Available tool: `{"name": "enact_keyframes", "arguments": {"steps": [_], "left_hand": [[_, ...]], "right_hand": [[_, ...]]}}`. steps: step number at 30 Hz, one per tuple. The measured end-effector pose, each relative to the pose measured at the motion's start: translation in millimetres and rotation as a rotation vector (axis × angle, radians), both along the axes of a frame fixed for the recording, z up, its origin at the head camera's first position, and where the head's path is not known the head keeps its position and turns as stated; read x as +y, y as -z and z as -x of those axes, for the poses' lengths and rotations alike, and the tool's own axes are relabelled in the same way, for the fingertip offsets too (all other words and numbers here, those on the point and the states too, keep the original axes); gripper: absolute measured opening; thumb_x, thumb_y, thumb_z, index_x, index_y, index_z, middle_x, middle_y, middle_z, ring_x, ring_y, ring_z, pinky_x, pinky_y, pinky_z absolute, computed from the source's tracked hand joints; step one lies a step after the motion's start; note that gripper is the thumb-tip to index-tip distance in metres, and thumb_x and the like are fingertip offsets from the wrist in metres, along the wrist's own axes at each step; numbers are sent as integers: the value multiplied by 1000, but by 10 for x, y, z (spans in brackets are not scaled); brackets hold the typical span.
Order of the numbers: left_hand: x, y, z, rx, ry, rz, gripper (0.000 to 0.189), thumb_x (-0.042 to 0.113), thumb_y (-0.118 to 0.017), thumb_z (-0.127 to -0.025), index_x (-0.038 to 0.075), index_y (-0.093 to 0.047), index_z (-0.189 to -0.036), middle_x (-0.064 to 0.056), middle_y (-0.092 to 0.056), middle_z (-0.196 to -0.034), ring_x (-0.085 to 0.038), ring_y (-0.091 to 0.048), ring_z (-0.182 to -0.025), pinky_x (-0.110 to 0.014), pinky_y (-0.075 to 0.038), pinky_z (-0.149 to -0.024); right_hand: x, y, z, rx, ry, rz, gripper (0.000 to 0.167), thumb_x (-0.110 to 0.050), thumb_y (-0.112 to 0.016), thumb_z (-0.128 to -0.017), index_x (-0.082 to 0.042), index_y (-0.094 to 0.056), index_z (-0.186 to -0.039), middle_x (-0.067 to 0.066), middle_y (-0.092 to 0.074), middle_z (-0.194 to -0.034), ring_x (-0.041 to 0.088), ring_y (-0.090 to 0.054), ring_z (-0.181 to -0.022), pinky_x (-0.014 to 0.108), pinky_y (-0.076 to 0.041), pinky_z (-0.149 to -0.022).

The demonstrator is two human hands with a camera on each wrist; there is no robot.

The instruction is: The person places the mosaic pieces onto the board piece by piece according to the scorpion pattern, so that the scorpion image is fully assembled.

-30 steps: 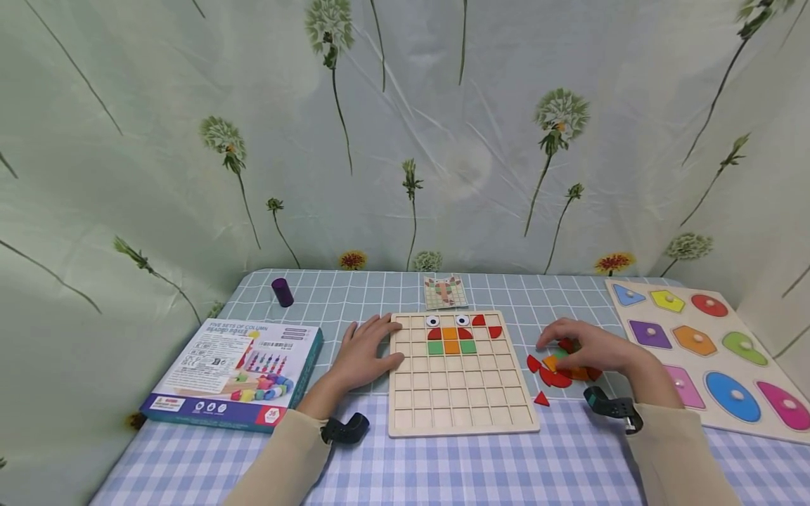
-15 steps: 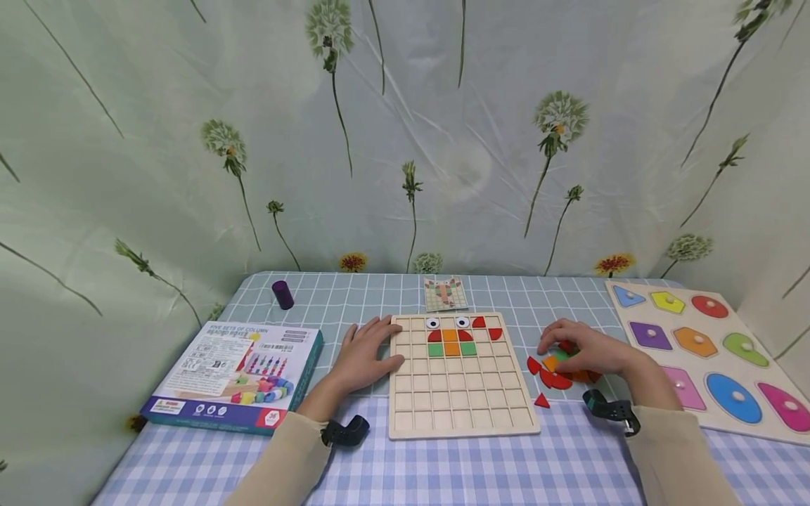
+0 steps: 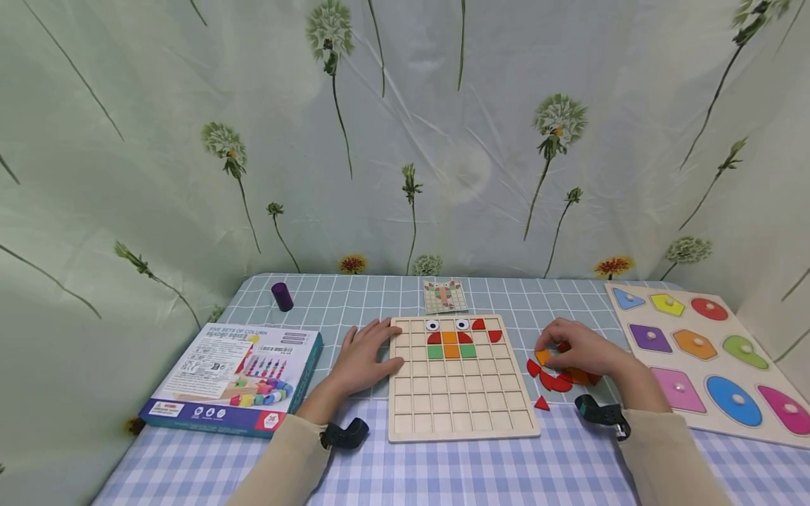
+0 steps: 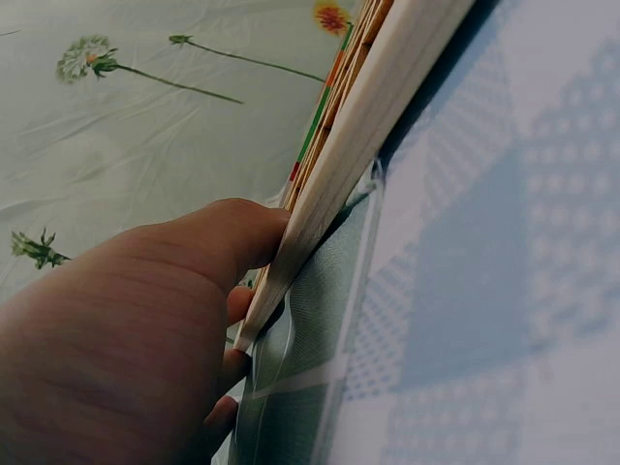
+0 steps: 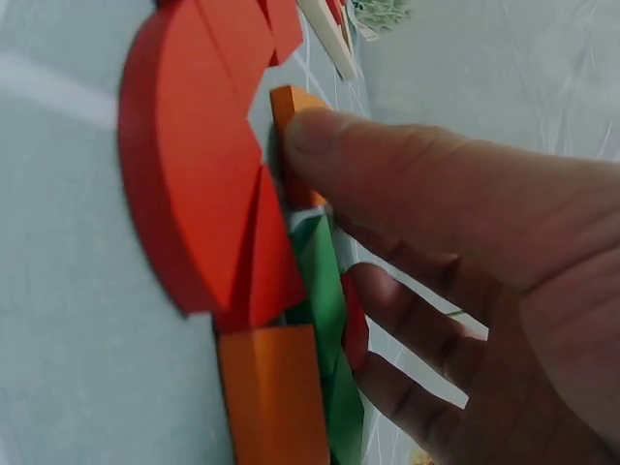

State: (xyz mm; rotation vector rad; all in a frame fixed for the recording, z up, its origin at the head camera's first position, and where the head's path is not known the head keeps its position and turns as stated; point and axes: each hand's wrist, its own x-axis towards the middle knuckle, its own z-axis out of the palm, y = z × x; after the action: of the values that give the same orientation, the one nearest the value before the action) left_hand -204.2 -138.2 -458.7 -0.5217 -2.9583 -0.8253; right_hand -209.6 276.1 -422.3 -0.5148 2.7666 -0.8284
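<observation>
With that orange piece (image 3: 542, 357) pinched in your right hand (image 3: 581, 348), off to the grid board's (image 3: 458, 400) right, I'd lift it clear of the red pieces (image 3: 555, 383) — and let your relaxed left hand (image 3: 363, 358) steady the board's left edge.

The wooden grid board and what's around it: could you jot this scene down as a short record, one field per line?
Left hand: touches the left edge of the grid board
Right hand: pinches an orange piece beside the loose pieces
On the board: two eyes and some red, orange and green shapes, near the far edge
Behind the board: a picture card
Left side: a box and a purple cylinder
Right side: a puzzle with knobbed shapes
</observation>
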Motion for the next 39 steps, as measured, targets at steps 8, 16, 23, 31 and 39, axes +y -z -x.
{"name": "enact_keyframes", "arguments": {"steps": [8, 16, 23, 31, 39], "left_hand": [[-5, 0, -2, -3, -3, 2, 56, 40, -66, -91, 21, -55, -142, -6, -39, -161, -32, -28, -152, -64, -10, -122], [5, -5, -10, 0, -6, 4, 55, 40, -66, -91, 22, -55, -142, -6, -39, -161, -32, -28, -152, -64, -11, -122], [8, -3, -5, -3, -7, 4, 55, 40, -66, -91, 22, -55, -141, -6, -39, -161, -32, -28, -152, -64, -10, -122], [9, 4, 3, 0, -4, 10, 56, 41, -66, -91, 22, -54, -142, -6, -39, -161, -31, -28, -152, -64, -11, -122], [8, 6, 4, 4, -5, 8, 56, 40, -66, -91, 21, -55, -142, -6, -39, -161, -32, -29, -152, -64, -11, -122]], "right_hand": [[-93, -16, 9, 37, 55, -18, 22, -12, -81, -81, -13, -66, -98, 2, -65, -98, 19, -57, -91, 38, -55, -85], [-201, -40, 6, 48, 151, 19, 11, -12, -72, -88, -14, -65, -97, 2, -65, -91, 19, -57, -88, 32, -53, -81], [-327, -59, 8, 116, 146, 64, 11, -12, -70, -91, -13, -66, -101, 5, -65, -96, 18, -59, -87, 25, -53, -76], [-473, -45, 4, 54, 110, 143, 13, -8, -67, -92, -12, -67, -104, 8, -67, -104, 19, -61, -85, 27, -55, -69], [-606, -1, 12, 17, 89, 144, 26, -5, -69, -90, -14, -70, -114, 8, -68, -117, 19, -62, -94, 30, -57, -81]]}}
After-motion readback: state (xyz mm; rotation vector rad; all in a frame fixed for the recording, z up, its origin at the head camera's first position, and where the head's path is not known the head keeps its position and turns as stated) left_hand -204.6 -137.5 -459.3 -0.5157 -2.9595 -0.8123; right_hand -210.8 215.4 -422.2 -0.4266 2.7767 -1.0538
